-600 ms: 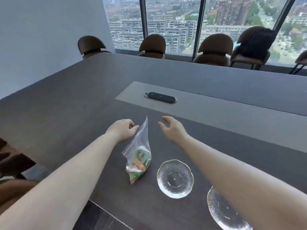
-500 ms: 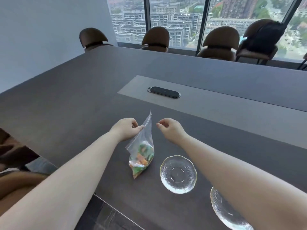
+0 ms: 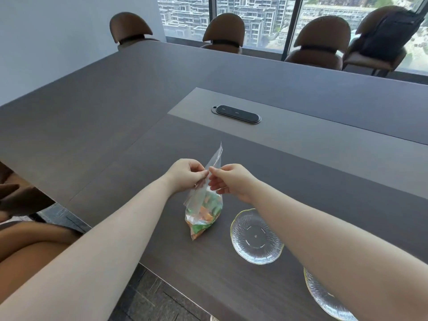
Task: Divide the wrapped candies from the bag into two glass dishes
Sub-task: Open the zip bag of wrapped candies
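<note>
A clear plastic bag [image 3: 203, 208] with orange and green wrapped candies stands on the dark table [image 3: 115, 126]. My left hand [image 3: 185, 173] pinches the bag's top edge from the left. From the other side my right hand [image 3: 231, 181] pinches the same top edge, fingertips meeting the left hand's. An empty glass dish [image 3: 256, 237] with a gold rim sits to the right of the bag. A second glass dish [image 3: 326, 300] lies nearer the table's front edge, partly hidden by my right forearm.
A black oval socket panel [image 3: 236, 114] is set into the grey strip beyond the bag. Brown chairs [image 3: 223, 31] line the far side under the windows; one holds a dark backpack [image 3: 386, 31]. The table's near edge runs diagonally below the dishes.
My right hand has moved left from open air onto the bag's top and now pinches it opposite my left hand. The bag stands a little more upright.
</note>
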Available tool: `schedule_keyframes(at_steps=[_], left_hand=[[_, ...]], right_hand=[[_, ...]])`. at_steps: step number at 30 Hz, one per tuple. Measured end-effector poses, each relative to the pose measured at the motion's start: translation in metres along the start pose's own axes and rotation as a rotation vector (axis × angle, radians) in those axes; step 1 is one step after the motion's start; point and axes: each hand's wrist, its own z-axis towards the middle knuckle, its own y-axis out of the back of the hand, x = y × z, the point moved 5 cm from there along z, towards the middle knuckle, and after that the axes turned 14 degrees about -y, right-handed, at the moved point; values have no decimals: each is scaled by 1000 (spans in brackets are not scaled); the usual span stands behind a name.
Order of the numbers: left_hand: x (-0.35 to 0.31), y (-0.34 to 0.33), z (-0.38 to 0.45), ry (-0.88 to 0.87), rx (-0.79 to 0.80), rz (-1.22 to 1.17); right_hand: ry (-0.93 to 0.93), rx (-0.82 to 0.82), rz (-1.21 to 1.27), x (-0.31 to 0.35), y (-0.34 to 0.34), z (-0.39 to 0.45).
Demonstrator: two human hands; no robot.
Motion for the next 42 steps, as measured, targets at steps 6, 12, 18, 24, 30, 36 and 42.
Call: schedule_keyframes(at_steps=[6, 12, 18, 24, 30, 36, 42], left_hand=[[11, -11, -2, 29, 52, -91], [15, -13, 0, 18, 59, -63], [16, -13, 0, 27, 20, -24], [23, 30, 2, 67, -102, 553], [27, 54, 4, 83, -324, 526], [17, 49, -4, 68, -682, -145], [-24, 42, 6, -57, -755, -439]], right_hand=[[-32, 23, -34, -1, -2, -2], [-53, -23, -133, 1, -3, -2], [96, -247, -456, 9, -2, -1], [155, -551, -564, 15, 36, -2], [98, -623, -573, 17, 49, 5], [-71, -346, 68, 1, 48, 14], [-89, -21, 706, -41, 57, 25]])
